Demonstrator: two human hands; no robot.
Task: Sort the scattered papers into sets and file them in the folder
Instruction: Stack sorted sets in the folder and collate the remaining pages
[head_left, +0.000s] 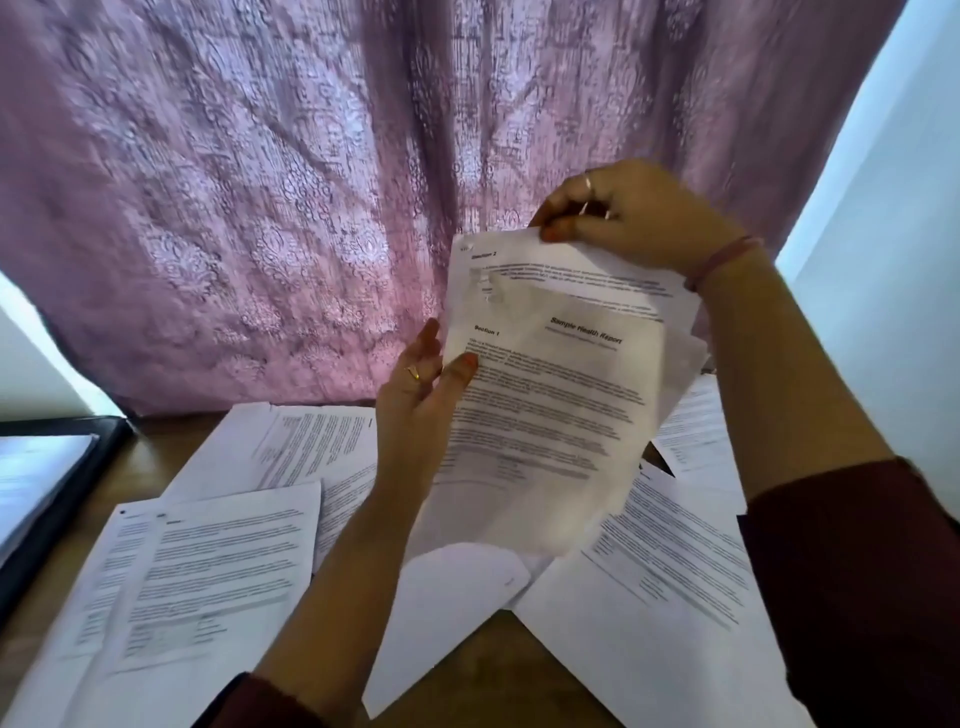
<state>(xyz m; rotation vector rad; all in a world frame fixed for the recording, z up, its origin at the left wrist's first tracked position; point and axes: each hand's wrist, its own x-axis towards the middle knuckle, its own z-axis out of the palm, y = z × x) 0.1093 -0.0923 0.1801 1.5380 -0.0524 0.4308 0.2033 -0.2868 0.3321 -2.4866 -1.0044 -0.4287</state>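
Observation:
I hold a set of printed sheets (545, 405) upright above the table, the front page headed "Sample Health Report", a "Section 2" page showing behind it. My left hand (421, 384) grips the set's left edge, thumb on the front. My right hand (623, 213) pinches the top edge of the back sheet. Several more printed papers (218, 566) lie scattered on the wooden table (498, 670). A black folder (57, 499) lies open at the far left with white sheets inside.
A pink patterned curtain (260, 208) hangs right behind the table. More loose pages (670, 582) overlap on the right under my right forearm. White wall shows at the far right and far left.

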